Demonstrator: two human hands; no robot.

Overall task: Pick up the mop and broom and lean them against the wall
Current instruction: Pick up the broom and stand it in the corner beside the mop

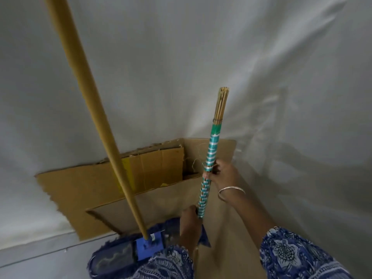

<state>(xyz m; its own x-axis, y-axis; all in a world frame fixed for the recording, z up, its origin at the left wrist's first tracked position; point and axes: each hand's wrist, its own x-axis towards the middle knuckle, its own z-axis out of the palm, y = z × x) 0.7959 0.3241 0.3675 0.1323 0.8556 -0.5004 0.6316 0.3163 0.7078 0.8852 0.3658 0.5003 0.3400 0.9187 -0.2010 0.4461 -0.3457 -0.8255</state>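
The mop [96, 109] has a long tan wooden pole that slants up to the left against the white wall [201, 57]. Its blue flat head [145, 246] rests on the floor. The broom [212, 154] stands nearly upright to the right of the mop, its handle wrapped in teal and white, bare sticks at the top. My right hand [223, 174] grips the handle at mid height. My left hand [190, 220] holds it lower down. The broom's lower part is hidden behind my left hand and sleeve.
Flattened cardboard sheets [84, 190] lie at the foot of the wall under the mop and broom. White sheeting covers the wall and a corner on the right. My blue patterned sleeves [298, 256] fill the bottom of the view.
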